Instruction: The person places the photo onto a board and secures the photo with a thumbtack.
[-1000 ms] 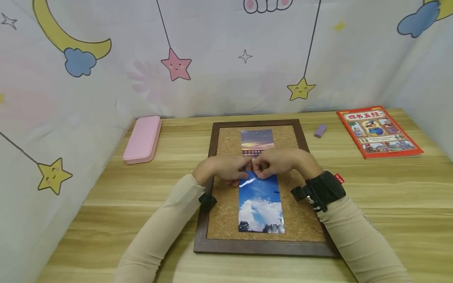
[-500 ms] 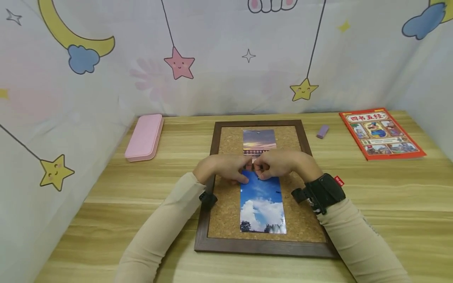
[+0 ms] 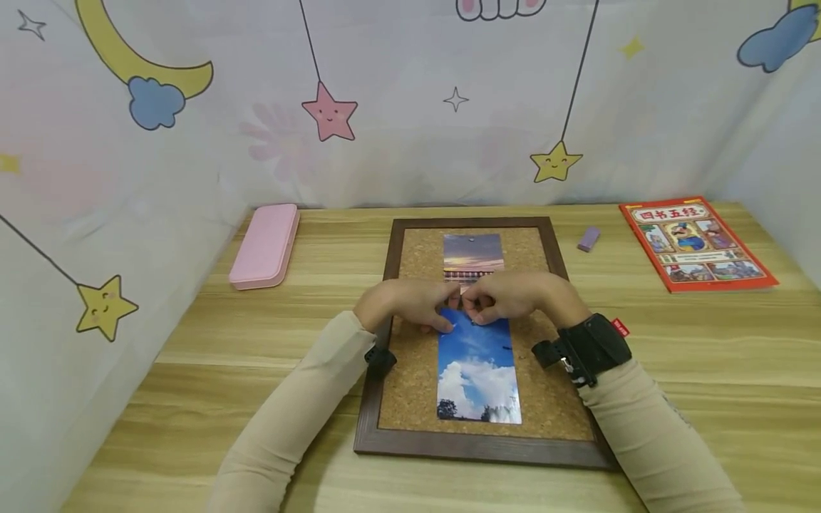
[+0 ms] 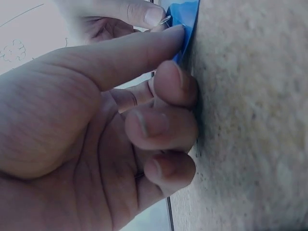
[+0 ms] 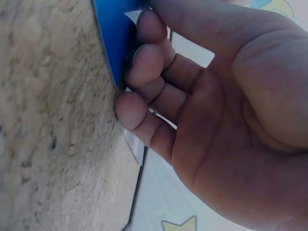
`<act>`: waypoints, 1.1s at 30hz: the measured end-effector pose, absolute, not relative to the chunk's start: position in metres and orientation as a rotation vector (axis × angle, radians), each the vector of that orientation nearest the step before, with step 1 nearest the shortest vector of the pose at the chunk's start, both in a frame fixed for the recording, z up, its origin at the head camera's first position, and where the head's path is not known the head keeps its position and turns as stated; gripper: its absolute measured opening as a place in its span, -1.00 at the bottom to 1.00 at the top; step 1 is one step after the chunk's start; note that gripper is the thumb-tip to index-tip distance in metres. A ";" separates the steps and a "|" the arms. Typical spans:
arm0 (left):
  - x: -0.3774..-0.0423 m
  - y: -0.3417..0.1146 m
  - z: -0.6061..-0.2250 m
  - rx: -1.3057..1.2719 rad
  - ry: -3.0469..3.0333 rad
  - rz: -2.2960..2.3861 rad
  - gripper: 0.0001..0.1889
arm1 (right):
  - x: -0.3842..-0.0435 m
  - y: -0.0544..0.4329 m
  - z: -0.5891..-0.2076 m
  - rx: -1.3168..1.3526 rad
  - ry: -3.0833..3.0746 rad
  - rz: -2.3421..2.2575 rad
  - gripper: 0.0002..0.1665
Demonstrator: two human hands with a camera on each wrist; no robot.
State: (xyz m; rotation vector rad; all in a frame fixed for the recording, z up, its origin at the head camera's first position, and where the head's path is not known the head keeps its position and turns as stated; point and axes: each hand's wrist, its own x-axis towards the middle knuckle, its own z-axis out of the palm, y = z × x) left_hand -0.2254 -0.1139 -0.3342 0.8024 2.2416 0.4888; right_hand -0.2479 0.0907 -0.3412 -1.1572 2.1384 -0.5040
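Hands (image 3: 458, 303) two, photos (image 3: 477, 367) two, perhaps overlapping

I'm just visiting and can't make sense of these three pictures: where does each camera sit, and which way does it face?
Head: looks forward and down at the cork board; both hands and sleeves show.
Left wrist: sits beside the left hand; curled fingers rest on cork by the blue photo.
Right wrist: beside the right hand, fingertips on the photo's edge.
All three show that photo.
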 end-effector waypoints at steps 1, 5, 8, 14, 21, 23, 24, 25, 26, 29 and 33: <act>-0.225 -0.114 -0.335 0.799 2.239 0.491 -0.74 | -0.248 0.091 -0.342 -1.159 2.139 -0.507 -0.85; -0.226 -0.113 -0.335 0.793 2.230 0.493 -0.72 | -0.246 0.091 -0.341 -1.138 2.159 -0.501 -0.85; -0.226 -0.112 -0.334 0.787 2.226 0.489 -0.72 | -0.245 0.090 -0.340 -1.124 2.180 -0.484 -0.85; -0.226 -0.112 -0.335 0.762 2.224 0.480 -0.73 | -0.245 0.089 -0.340 -1.112 2.189 -0.460 -0.86; -0.226 -0.114 -0.335 0.771 2.226 0.493 -0.73 | -0.248 0.091 -0.340 -1.148 2.151 -0.503 -0.86; -0.225 -0.114 -0.335 0.777 2.232 0.492 -0.73 | -0.247 0.091 -0.340 -1.160 2.155 -0.496 -0.86; -0.225 -0.114 -0.336 0.779 2.233 0.489 -0.73 | -0.247 0.091 -0.340 -1.163 2.155 -0.495 -0.86; -0.225 -0.114 -0.336 0.780 2.235 0.490 -0.73 | -0.247 0.091 -0.340 -1.165 2.154 -0.492 -0.86; -0.225 -0.114 -0.337 0.782 2.235 0.488 -0.73 | -0.246 0.091 -0.340 -1.164 2.157 -0.488 -0.86; -0.225 -0.114 -0.337 0.783 2.240 0.482 -0.72 | -0.246 0.090 -0.340 -1.163 2.158 -0.488 -0.86; -0.225 -0.115 -0.336 0.775 2.247 0.473 -0.71 | -0.246 0.088 -0.341 -1.168 2.168 -0.491 -0.85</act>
